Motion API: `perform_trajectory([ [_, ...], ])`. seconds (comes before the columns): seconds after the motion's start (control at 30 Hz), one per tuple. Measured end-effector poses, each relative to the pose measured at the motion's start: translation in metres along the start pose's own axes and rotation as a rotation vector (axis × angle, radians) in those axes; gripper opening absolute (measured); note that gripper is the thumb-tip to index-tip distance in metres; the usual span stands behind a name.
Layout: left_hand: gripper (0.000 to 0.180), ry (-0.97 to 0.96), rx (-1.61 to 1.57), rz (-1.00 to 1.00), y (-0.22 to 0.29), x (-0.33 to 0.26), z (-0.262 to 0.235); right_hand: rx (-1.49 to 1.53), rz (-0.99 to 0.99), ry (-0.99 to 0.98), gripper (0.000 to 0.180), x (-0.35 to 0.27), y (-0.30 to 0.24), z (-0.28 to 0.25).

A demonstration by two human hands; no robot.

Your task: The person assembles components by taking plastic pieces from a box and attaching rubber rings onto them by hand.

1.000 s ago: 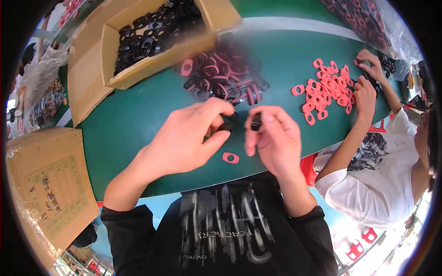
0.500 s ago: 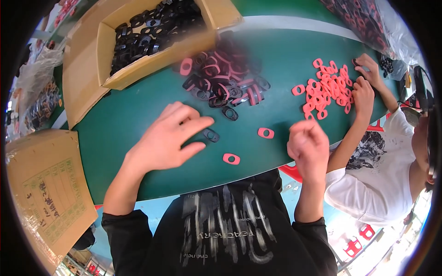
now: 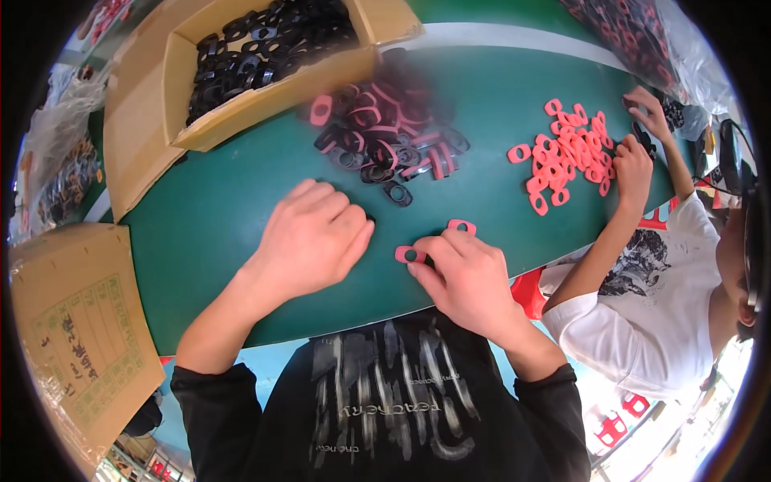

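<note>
My left hand (image 3: pixel 316 238) is closed over the green table, its fingers curled round a small black oval ring piece (image 3: pixel 370 218). Only a dark edge of that piece shows by the forefinger. My right hand (image 3: pixel 472 283) pinches one end of a pink oval ring piece (image 3: pixel 401 254) between thumb and forefinger, just to the right of the left hand. Partly behind the right fingers lies a second pink ring piece (image 3: pixel 463 223). Beyond both hands is a mixed heap of black and pink ring pieces (image 3: pixel 381 132), with a single black one (image 3: pixel 397 194) at its near edge.
An open cardboard box (image 3: pixel 265 100) of black pieces stands far left; a closed carton (image 3: pixel 80 345) is near left. Pink rings (image 3: pixel 570 153) lie heaped on the right. Beside them a co-worker's hands (image 3: pixel 634 165) handle dark pieces. A plastic bag (image 3: pixel 683 56) sits far right.
My right hand has moved left and taken hold of the nearer pink ring piece, lifting or shifting it slightly. My left hand has closed over the black ring piece that lay by its fingertips.
</note>
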State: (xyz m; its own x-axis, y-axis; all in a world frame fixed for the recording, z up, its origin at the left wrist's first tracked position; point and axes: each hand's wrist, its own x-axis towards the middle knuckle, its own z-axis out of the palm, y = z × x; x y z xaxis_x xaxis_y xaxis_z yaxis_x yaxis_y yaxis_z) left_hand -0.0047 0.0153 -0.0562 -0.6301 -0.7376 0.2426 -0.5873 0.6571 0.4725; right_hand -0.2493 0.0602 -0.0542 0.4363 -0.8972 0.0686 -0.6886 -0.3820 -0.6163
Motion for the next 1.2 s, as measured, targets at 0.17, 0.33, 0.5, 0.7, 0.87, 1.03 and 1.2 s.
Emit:
perform_trajectory([
  [0.17,0.02,-0.046,0.125,-0.159,-0.007,-0.006,-0.005,-0.005,-0.013,0.005,0.018,-0.001,0.005,-0.002],
  [0.33,0.014,-0.084,0.031,-0.139,-0.007,-0.002,-0.025,0.741,0.459,0.114,0.027,-0.019,0.025,-0.02],
  [0.5,0.036,-0.11,-0.077,0.013,-0.005,-0.002,-0.002,1.333,0.457,0.287,0.034,-0.029,0.062,-0.046],
  [0.7,0.031,-0.113,-0.018,0.005,0.001,0.001,0.003,0.531,0.307,0.426,0.037,-0.039,0.075,-0.032],
  [0.87,0.042,-0.023,0.044,0.083,0.012,-0.018,0.015,0.249,0.267,0.508,0.03,-0.029,0.071,-0.026],
  [1.03,0.042,0.036,-0.086,-0.027,0.015,-0.025,0.017,0.082,0.13,0.394,0.026,-0.027,0.082,-0.023],
  [1.2,0.039,-0.064,-0.13,-0.123,0.018,-0.016,0.007,-0.066,0.251,0.299,0.042,-0.029,0.069,-0.033],
])
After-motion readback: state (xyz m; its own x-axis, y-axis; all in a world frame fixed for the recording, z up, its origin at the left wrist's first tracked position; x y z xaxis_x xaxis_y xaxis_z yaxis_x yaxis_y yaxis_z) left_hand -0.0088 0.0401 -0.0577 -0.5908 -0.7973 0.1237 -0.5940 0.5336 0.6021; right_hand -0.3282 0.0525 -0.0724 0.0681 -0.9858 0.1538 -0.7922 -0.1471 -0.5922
